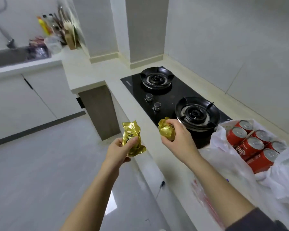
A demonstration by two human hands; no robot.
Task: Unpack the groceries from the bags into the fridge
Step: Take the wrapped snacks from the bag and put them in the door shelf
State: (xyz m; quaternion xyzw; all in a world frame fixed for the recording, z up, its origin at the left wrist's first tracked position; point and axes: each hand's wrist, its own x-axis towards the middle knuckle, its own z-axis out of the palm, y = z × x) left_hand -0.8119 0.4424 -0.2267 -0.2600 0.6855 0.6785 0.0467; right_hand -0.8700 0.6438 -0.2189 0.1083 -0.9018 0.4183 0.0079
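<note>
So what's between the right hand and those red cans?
Head view: the rim of the near burner and the bunched edge of the white bag lie between the right hand, which grips a gold packet, and the red cans.

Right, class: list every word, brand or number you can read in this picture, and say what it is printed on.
Nothing reads clearly.
Red cans: white lettering, blurred, part hidden.
Left gold packet, in the left hand: dark print, creased, unreadable.
Right gold packet, in the right hand: dark marks, unreadable.
Hob: small white corner mark, too small.
Bottles: blurred.
</note>
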